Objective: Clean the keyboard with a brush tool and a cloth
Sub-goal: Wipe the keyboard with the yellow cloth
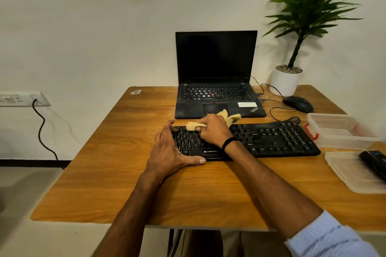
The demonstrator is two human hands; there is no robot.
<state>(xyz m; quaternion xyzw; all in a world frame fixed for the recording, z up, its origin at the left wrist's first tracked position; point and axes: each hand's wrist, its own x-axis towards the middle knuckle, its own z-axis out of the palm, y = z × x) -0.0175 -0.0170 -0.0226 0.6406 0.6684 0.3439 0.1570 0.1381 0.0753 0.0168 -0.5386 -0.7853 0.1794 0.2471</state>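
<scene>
A black wired keyboard (271, 140) lies across the middle of the wooden table (117, 183). My right hand (215, 130) grips a crumpled yellow cloth (226, 118) and holds it down on the keyboard's upper left keys. My left hand (173, 152) rests on the keyboard's left end, fingers spread over the far corner and thumb along the front edge. A dark object that may be the brush tool (373, 162) lies on a clear plastic lid (351, 175) at the right edge.
An open black laptop (216, 73) stands behind the keyboard. A black mouse (298, 103) and a potted plant (287, 80) sit at the back right. A clear plastic box (338, 129) with a red clip stands right of the keyboard.
</scene>
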